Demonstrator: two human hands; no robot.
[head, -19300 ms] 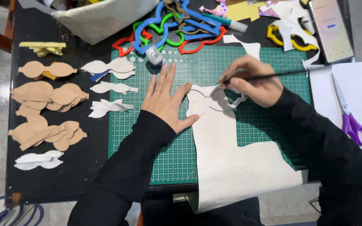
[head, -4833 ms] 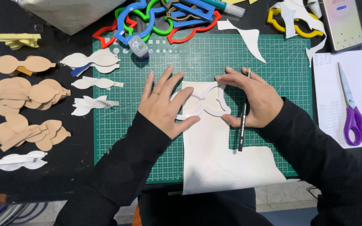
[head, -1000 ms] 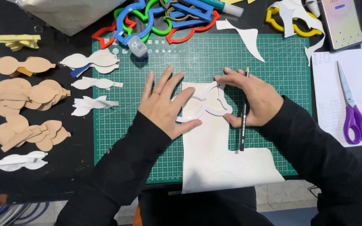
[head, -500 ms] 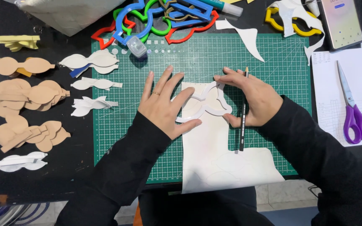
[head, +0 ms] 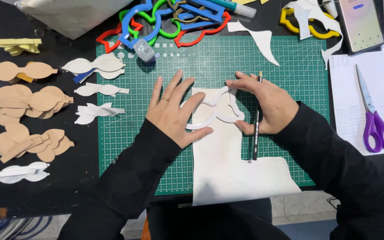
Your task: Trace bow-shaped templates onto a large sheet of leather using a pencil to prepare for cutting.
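Note:
A white sheet (head: 232, 169) lies on the green cutting mat (head: 290, 84). On its upper end rests a white bow-shaped outline template (head: 214, 111). My left hand (head: 174, 111) lies flat with spread fingers, pressing the template's left side onto the sheet. My right hand (head: 263, 104) touches the template's right edge with fingertips and thumb, and a black pencil (head: 256, 129) is tucked between its fingers, pointing toward me.
Coloured plastic templates (head: 170, 18) lie at the mat's far edge with a small clear sharpener (head: 144, 50). Cut white shapes (head: 96, 66) and tan shapes (head: 27, 100) lie at the left. Purple scissors (head: 374, 120) rest on paper at the right, beside a phone (head: 361, 22).
Long ago my right hand drew with the pencil on the sheet. Over the last second both hands have kept still on the template.

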